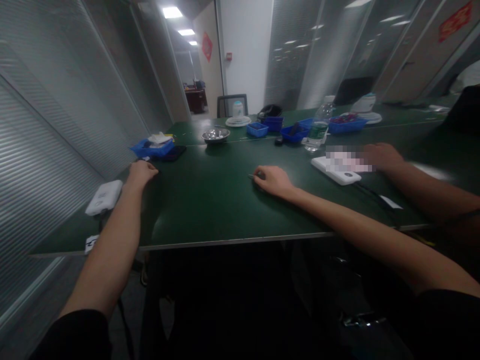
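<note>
Rod [251,175], slim and probably light and stiff, pokes from the pinch of my right hand [274,182] over the green table [202,200], best held behind its tip; whether my curled left hand [140,175] grasps anything, I cannot tell.

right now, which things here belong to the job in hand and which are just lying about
Likely in the job:
thin rod, held in right hand
blue tray, just beyond left hand; that hand's contents are unclear

Probably lying about:
clear water bottle
metal bowl
white corded device
</note>
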The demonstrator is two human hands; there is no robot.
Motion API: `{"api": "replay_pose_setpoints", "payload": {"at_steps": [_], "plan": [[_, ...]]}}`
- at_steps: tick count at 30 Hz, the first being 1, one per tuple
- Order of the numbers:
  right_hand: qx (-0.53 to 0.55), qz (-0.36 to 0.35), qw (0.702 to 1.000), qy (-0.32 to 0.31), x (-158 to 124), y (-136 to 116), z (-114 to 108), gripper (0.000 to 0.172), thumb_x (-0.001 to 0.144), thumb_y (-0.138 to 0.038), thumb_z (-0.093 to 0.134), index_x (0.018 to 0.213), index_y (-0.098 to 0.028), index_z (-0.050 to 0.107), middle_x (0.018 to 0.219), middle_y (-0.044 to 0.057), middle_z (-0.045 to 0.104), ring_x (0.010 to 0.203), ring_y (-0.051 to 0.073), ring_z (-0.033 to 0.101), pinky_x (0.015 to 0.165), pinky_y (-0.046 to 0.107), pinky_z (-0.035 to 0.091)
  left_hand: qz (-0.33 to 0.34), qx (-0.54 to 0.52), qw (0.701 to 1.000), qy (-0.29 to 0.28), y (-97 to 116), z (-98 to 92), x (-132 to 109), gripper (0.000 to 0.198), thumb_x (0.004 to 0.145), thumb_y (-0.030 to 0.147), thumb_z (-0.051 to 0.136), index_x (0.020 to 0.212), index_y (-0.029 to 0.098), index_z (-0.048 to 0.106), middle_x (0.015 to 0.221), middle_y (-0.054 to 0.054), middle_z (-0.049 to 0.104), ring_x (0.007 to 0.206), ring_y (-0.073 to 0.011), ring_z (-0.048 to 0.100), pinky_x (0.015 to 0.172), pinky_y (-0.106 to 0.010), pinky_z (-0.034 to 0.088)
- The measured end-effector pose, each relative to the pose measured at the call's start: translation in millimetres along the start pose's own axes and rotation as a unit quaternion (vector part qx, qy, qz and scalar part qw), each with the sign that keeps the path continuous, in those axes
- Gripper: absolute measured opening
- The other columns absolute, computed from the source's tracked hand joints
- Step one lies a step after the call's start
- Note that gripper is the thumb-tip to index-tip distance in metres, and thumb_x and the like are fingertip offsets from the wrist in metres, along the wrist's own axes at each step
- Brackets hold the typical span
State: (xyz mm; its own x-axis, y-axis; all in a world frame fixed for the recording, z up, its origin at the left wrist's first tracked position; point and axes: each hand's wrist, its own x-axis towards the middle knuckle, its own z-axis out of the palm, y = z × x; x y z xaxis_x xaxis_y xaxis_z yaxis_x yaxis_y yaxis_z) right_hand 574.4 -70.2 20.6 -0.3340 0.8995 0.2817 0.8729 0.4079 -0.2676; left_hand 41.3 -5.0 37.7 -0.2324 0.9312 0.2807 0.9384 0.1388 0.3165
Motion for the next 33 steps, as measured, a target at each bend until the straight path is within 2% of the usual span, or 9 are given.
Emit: {"api": "replay_pose_setpoints", "payload": {"at_steps": [3,7,10,14,17,22,27,33], "plan": [[0.002,-0.002,1.0,0.0,0.9,2.8,3.1,0.028,0.101,-0.043,0.059,0.115,-0.024,0.074,0.107,0.008,0.077,0.09,0.024,0.068,0.071,0.031,0.046,-0.023,0.038,0.998,-0.038,13.9,1.6,-0.4,0.005,0.081,0.015,0.081,0.084,0.013,0.078,0.079,-0.005,0.074,0.083,-0.0226,0.065,0.091,-0.032,0.049],[0.014,-0.031,0.999,0.001,1.1,5.5,5.5,0.029,0.1,-0.044,0.06,0.117,-0.025,0.073,0.108,0.007,0.076,0.093,0.023,0.068,0.074,0.03,0.046,0.133,-0.037,0.988,-0.069,55.4,16.3,-10.6,0.011,0.084,0.026,0.078,0.089,0.018,0.082,0.098,-0.008,0.079,0.097,-0.0271,0.071,0.096,-0.038,0.051],[0.039,-0.101,0.994,-0.006,-0.8,3.9,4.2,0.029,0.102,-0.043,0.06,0.118,-0.024,0.072,0.111,0.006,0.075,0.095,0.022,0.067,0.079,0.03,0.046,0.251,-0.153,0.949,-0.119,103.7,36.4,-29.6,0.022,0.087,0.035,0.076,0.102,0.02,0.083,0.109,-0.009,0.079,0.103,-0.026,0.072,0.097,-0.039,0.053],[0.07,-0.188,0.98,-0.016,-5.7,-1.8,0.0,0.031,0.103,-0.043,0.057,0.121,-0.022,0.071,0.115,0.007,0.072,0.097,0.021,0.066,0.083,0.03,0.046,0.33,-0.274,0.88,-0.207,168.3,59.4,-66.1,0.03,0.09,0.042,0.076,0.109,0.019,0.08,0.11,-0.01,0.078,0.097,-0.0231,0.072,0.089,-0.036,0.056],[0.084,-0.224,0.971,-0.018,-9.2,-5.6,-3.0,0.031,0.104,-0.041,0.056,0.123,-0.021,0.07,0.115,0.008,0.071,0.094,0.02,0.065,0.083,0.03,0.046,0.368,-0.302,0.85,-0.226,198.2,65.0,-90.8,0.03,0.092,0.041,0.076,0.109,0.017,0.079,0.107,-0.009,0.077,0.094,-0.0217,0.071,0.086,-0.035,0.055],[0.076,-0.234,0.969,-0.027,-11.2,-7.2,-3.8,0.03,0.104,-0.04,0.055,0.123,-0.022,0.071,0.115,0.008,0.07,0.09,0.02,0.065,0.08,0.03,0.045,0.384,-0.304,0.842,-0.224,211.7,64.1,-108.2,0.028,0.095,0.039,0.074,0.109,0.016,0.079,0.102,-0.009,0.076,0.089,-0.0213,0.069,0.081,-0.034,0.053],[0.078,-0.249,0.965,-0.02,-12.1,-7.2,-3.8,0.031,0.104,-0.039,0.055,0.123,-0.021,0.071,0.112,0.008,0.069,0.087,0.019,0.064,0.077,0.03,0.045,0.389,-0.312,0.838,-0.222,210.8,65.5,-107.3,0.026,0.095,0.038,0.075,0.109,0.017,0.079,0.103,-0.009,0.076,0.09,-0.0216,0.069,0.083,-0.035,0.053],[0.053,-0.233,0.971,-0.023,-12.0,-6.6,-2.0,0.032,0.105,-0.041,0.055,0.127,-0.023,0.07,0.116,0.008,0.068,0.091,0.02,0.064,0.08,0.03,0.045,0.389,-0.318,0.836,-0.221,210.8,66.5,-107.3,0.026,0.095,0.037,0.075,0.11,0.016,0.079,0.106,-0.01,0.077,0.093,-0.0224,0.07,0.087,-0.037,0.053]]}}
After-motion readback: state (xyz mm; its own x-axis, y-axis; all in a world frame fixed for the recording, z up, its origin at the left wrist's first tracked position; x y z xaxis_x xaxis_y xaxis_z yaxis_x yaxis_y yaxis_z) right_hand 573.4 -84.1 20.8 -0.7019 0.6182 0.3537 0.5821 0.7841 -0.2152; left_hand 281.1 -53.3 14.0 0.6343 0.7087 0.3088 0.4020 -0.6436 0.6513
